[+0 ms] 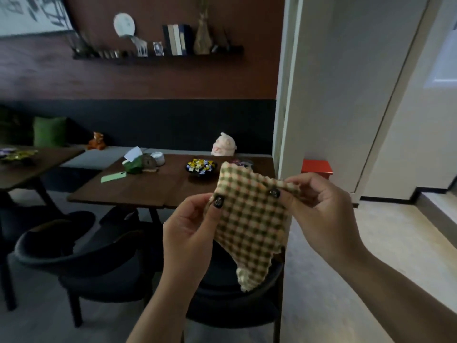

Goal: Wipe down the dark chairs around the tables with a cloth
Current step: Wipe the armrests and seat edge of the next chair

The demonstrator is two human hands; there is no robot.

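Both hands pinch the checked cloth (252, 219) taut: left hand (190, 226), right hand (321, 211). Below it, two dark chairs (81, 263); beyond, a wooden table (148, 186).

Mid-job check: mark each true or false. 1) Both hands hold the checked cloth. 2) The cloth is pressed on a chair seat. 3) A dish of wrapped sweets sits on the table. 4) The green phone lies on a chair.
1) True: the left hand and right hand pinch the checked cloth.
2) False: it hangs in the air above the dark chair.
3) True: dish of sweets.
4) False: the green phone lies on the table.
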